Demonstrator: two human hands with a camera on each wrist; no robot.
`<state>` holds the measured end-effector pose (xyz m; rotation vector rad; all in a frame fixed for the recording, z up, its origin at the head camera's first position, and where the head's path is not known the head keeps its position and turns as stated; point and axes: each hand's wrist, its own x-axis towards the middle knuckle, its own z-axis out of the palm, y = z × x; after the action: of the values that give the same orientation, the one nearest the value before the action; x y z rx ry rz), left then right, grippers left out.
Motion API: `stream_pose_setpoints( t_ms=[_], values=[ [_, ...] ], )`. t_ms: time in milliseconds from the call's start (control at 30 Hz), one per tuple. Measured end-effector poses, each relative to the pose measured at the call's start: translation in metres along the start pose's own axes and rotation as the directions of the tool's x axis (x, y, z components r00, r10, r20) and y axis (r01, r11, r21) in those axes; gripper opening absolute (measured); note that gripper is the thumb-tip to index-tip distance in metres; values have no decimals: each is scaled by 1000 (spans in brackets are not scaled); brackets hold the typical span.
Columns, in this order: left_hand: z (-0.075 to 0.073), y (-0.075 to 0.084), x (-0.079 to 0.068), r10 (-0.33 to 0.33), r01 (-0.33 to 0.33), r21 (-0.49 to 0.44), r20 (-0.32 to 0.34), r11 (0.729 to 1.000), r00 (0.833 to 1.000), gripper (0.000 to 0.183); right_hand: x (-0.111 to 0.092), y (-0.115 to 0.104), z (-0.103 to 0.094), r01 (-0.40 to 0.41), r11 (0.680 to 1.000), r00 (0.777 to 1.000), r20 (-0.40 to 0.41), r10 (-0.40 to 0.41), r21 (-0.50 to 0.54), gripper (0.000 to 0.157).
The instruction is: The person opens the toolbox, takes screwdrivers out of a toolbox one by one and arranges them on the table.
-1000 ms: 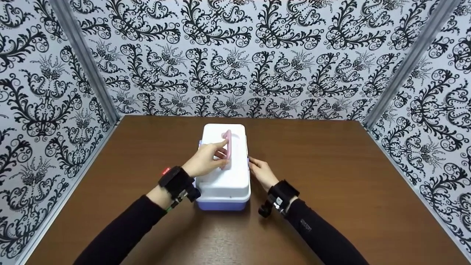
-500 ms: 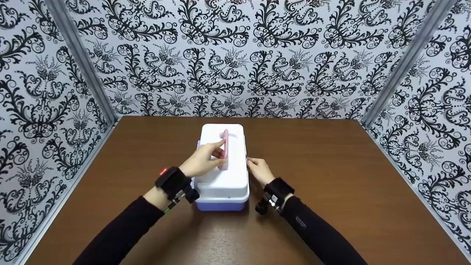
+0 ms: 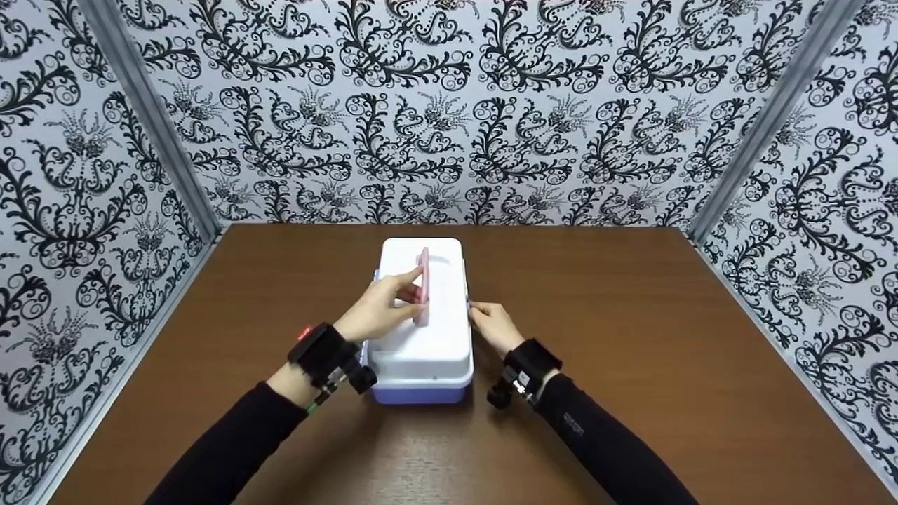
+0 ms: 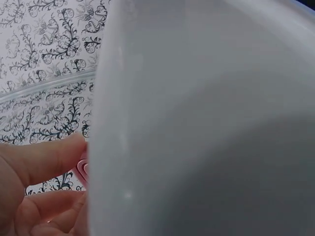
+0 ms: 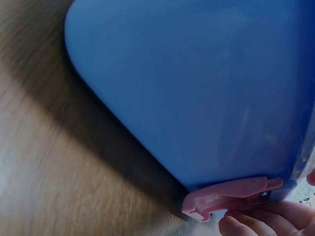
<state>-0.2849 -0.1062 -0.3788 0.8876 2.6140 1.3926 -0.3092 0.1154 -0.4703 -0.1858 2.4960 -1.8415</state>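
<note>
A storage box with a white lid (image 3: 449, 344) and a blue-purple base (image 3: 421, 395) stands on the table, its lid down. My left hand (image 3: 379, 305) pinches the pink carry handle (image 3: 425, 261) on top, thumb on the near part and fingertips farther along. White plastic fills most of the left wrist view, hiding much of that grip. At the box's right side is my right hand (image 3: 494, 325). The right wrist view shows its fingers (image 5: 275, 219) curled at a pink latch (image 5: 224, 194), which juts out from the blue wall.
The brown wooden table (image 3: 596, 294) extends on both sides of the box. Patterned black-and-white panels (image 3: 435, 140) enclose it at the back and both sides. A second, bluish clasp (image 3: 376, 275) shows at the box's left edge.
The left hand has shifted slightly left, and the handle leans a little farther left with it. The box has slid slightly left. The right hand stays at the box's right side.
</note>
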Motion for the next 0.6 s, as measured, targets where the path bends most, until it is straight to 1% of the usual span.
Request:
stream_pose_setpoints(
  t_ms=[133, 200, 367, 467, 600],
  values=[
    [0, 0, -1, -27, 27, -45, -6, 999, 1000, 68, 1, 2, -3, -5, 997, 999, 47, 1, 82, 41],
    [1, -1, -2, -28, 28, -68, -9, 997, 1000, 68, 1, 2, -4, -21, 991, 997, 80, 10, 134, 42],
    [1, -5, -2, -11, 10, -79, -17, 997, 1000, 67, 3, 3, -10, -92, 960, 984, 174, 46, 266, 48],
    [1, -8, -1, -3, 1, -69, -22, 998, 1000, 67, 5, 5, -14, -110, 950, 975, 220, 46, 292, 49],
    [-1, -8, -2, -2, 0, -90, -27, 996, 1000, 67, 5, 7, -18, -121, 950, 969, 241, 50, 289, 51]
  ],
)
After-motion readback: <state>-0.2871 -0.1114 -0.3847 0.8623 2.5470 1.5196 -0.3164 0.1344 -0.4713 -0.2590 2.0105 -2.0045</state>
